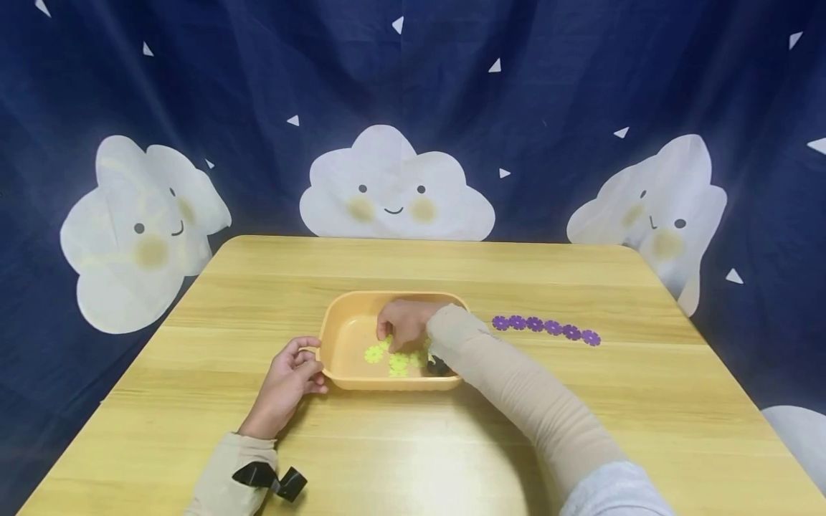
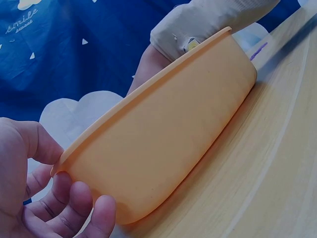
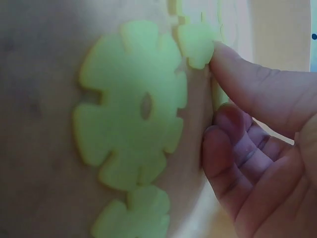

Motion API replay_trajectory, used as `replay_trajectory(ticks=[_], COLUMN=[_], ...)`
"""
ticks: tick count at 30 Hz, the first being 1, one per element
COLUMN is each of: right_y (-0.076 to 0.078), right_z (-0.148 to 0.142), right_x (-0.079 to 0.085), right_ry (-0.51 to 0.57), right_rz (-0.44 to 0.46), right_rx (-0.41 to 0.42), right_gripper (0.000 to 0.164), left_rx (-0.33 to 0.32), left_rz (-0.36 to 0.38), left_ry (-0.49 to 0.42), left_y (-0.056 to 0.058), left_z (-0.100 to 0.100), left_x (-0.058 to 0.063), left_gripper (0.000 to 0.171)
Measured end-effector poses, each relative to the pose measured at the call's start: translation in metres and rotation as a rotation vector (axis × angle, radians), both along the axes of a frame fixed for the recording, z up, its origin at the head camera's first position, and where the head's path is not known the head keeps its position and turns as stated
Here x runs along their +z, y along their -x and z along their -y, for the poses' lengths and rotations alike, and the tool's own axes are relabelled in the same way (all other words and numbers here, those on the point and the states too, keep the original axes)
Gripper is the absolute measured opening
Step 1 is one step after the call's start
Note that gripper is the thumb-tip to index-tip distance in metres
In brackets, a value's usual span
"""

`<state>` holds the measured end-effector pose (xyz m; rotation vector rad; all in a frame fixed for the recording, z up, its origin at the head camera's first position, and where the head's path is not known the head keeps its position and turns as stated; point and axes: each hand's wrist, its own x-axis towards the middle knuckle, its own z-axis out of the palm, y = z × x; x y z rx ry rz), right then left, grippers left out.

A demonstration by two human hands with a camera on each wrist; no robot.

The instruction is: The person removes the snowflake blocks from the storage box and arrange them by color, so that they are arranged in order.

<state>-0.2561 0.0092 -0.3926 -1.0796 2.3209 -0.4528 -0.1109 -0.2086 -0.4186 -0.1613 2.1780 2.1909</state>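
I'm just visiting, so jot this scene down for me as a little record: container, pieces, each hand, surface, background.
Container: orange basin
In it: yellow flower pieces
Beside it, to the right: row of six purple flower pieces
Left hand: holds the basin's rim at its left end
Right hand: inside the basin, thumb touching a yellow piece; firm grip unclear
Surface: wood-grain table
Background: dark blue cloth with smiling white clouds

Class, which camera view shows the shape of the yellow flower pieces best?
The right wrist view: the yellow flower pieces appear large, one showing its petals and center hole. The head view shows them small inside the orange basin. In the left wrist view none can be made out; the basin's wall faces the camera.
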Motion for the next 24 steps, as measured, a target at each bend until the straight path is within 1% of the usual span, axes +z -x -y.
replay_trajectory(ticks=[4, 8, 12, 16, 19, 22, 24], right_y=[-0.001, -0.003, -0.006, -0.008, -0.007, -0.001, 0.004], right_z=[0.001, 0.001, 0.000, -0.001, -0.001, -0.001, 0.000], right_x=[0.001, 0.002, 0.003, 0.003, 0.000, -0.004, -0.003], right_ry=[0.006, -0.011, -0.024, -0.017, 0.019, 0.075, 0.117], right_rz=[0.002, -0.019, -0.038, -0.038, -0.053, -0.082, -0.080], right_rx=[-0.003, -0.009, -0.004, -0.008, -0.003, 0.021, 0.044], right_gripper=[0.024, 0.028, 0.027, 0.025, 0.023, 0.021, 0.018], left_rx=[-0.004, -0.006, -0.004, -0.003, -0.003, -0.002, -0.002], left_rz=[-0.002, -0.005, -0.003, 0.002, 0.001, -0.001, -0.005], left_ry=[0.002, 0.003, -0.002, -0.004, -0.002, -0.002, -0.001], left_y=[0.000, -0.001, -0.002, -0.002, -0.002, -0.002, -0.001], left_z=[0.000, 0.000, 0.000, 0.000, 0.001, 0.001, 0.001], left_x=[0.000, 0.000, 0.000, -0.001, -0.002, -0.002, -0.001], left_gripper=[0.039, 0.039, 0.039, 0.039, 0.039, 0.038, 0.038])
